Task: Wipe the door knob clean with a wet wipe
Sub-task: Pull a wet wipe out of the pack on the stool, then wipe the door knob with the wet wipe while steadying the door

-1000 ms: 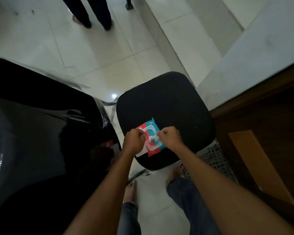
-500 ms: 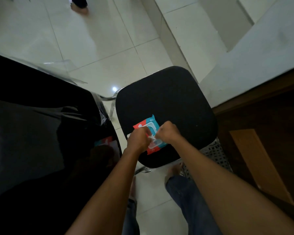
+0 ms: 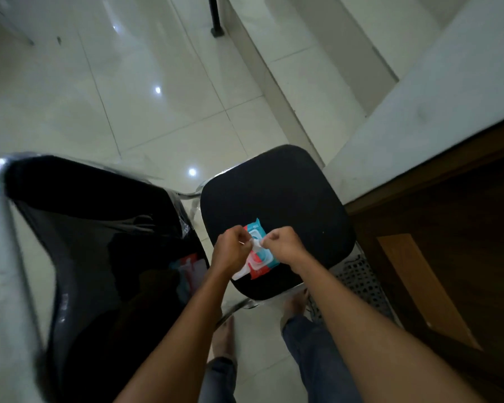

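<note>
A red, teal and white wet wipe pack (image 3: 259, 258) lies on the near part of a black padded stool (image 3: 277, 199). Just above the pack, my left hand (image 3: 230, 251) and my right hand (image 3: 282, 247) each pinch an end of a small white wet wipe (image 3: 254, 243) stretched between them. The pack's white flap lies open toward its near left corner. No door knob is in view.
A glossy black chair back (image 3: 99, 242) with a chrome frame stands at the left. A brown wooden door (image 3: 448, 242) and a white ledge (image 3: 419, 112) fill the right. A perforated metal grille (image 3: 361, 283) sits under the stool. My bare feet stand on the white tiled floor (image 3: 157, 82).
My hands have lifted slightly off the pack and drawn apart, with a white wipe now pulled out between them. The head view has tilted, and the standing person is out of frame.
</note>
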